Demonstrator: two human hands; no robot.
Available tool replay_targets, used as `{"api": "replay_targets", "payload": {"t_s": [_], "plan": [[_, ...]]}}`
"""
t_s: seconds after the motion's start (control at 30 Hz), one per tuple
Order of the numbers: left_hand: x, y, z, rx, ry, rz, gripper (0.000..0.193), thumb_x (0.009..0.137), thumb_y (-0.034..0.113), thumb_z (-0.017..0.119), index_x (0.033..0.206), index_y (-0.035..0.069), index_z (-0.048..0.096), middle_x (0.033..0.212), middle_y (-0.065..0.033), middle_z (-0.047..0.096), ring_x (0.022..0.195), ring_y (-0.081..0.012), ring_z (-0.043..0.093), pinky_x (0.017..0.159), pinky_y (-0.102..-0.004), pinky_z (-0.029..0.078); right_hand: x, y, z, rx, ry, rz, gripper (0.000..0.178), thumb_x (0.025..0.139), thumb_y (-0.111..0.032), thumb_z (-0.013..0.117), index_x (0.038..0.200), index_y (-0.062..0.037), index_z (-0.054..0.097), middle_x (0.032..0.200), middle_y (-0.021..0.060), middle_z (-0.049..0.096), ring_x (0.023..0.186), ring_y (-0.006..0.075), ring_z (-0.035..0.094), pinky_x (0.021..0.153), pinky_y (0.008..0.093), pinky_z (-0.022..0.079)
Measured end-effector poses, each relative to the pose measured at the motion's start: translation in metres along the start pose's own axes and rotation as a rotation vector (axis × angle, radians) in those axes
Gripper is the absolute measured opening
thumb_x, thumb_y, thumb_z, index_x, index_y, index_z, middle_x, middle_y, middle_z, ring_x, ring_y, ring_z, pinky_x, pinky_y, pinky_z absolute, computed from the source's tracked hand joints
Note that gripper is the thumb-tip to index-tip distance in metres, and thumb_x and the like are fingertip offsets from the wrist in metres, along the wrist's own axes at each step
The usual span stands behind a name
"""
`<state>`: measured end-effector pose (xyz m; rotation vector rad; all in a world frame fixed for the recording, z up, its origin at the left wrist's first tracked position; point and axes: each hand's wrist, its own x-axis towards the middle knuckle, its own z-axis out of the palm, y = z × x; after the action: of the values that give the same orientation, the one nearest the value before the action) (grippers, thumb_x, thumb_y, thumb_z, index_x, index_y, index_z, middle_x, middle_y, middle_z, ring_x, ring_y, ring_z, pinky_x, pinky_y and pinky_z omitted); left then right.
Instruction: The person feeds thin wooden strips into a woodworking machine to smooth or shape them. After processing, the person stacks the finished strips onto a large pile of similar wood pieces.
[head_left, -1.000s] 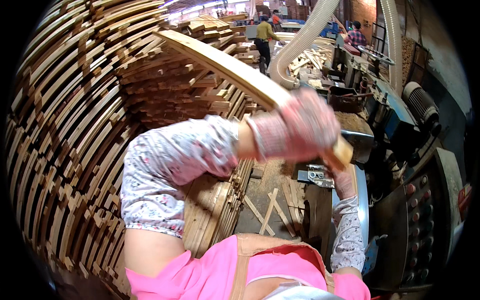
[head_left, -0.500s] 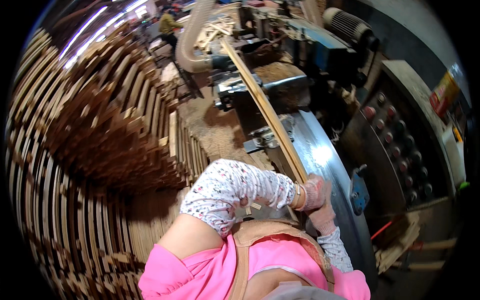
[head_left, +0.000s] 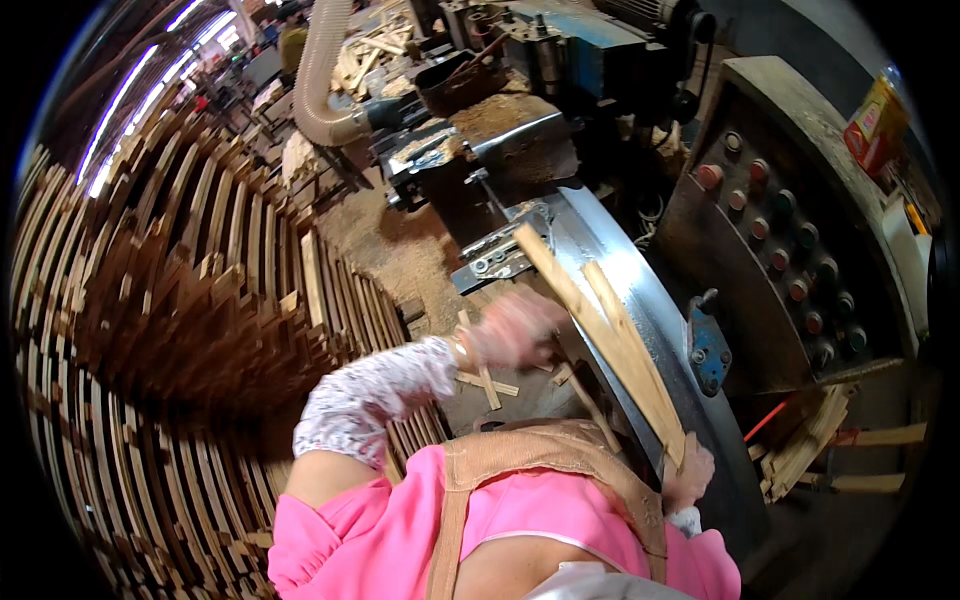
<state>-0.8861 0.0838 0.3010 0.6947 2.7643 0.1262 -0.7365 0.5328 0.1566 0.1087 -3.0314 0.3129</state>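
Two pale wooden strips (head_left: 603,335) lie slantwise over the metal machine table (head_left: 640,270), their near ends coming together at my right hand (head_left: 690,472). That gloved hand is closed round those ends at the table's near side. My left hand (head_left: 515,325), also gloved, is smeared by motion. It hovers left of the strips, apart from them, near the table's left edge, and its fingers cannot be made out. Ahead of the strips' far ends are a bolted metal bracket (head_left: 492,262) and the machine's shiny, dust-covered housing (head_left: 520,145).
Tall stacks of wooden strips (head_left: 200,250) fill the left side. A ribbed hose (head_left: 318,80) runs to the machine. On the right stand a control panel (head_left: 770,240) with several buttons and a blue bracket (head_left: 708,355). Loose offcuts (head_left: 487,375) lie below my left hand.
Before, both hands were together at the near end of wood reaching into the machine. Now the strips lie back on the table, the right hand is nearer me, and the left has moved away leftward.
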Motion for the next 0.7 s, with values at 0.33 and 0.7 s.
{"api": "replay_targets", "payload": {"t_s": [0.33,0.7], "plan": [[-0.216,-0.113,-0.083,0.099,0.284,-0.918,0.050,0.101,0.039,0.071,0.146,0.021,0.060,0.132,-0.0056,0.071,0.123,-0.0232,0.064,0.113,-0.0424,0.046,0.118,-0.048,0.075,0.185,0.252,-0.104,0.070,0.089,-0.024,0.079,0.151,-0.0040,0.055,0.124,0.0231,0.068,0.114,0.0455,0.059,0.102,0.0564,0.045],[-0.231,-0.179,-0.305,0.879,0.413,-1.260,0.054,0.095,0.033,0.066,0.145,0.019,0.054,0.138,-0.0089,0.062,0.131,-0.0262,0.058,0.112,-0.0493,0.042,0.261,-0.158,0.124,0.232,0.270,-0.158,0.063,0.094,-0.032,0.073,0.152,-0.0150,0.057,0.108,0.0183,0.068,0.105,0.0412,0.063,0.095,0.0525,0.050]]}}
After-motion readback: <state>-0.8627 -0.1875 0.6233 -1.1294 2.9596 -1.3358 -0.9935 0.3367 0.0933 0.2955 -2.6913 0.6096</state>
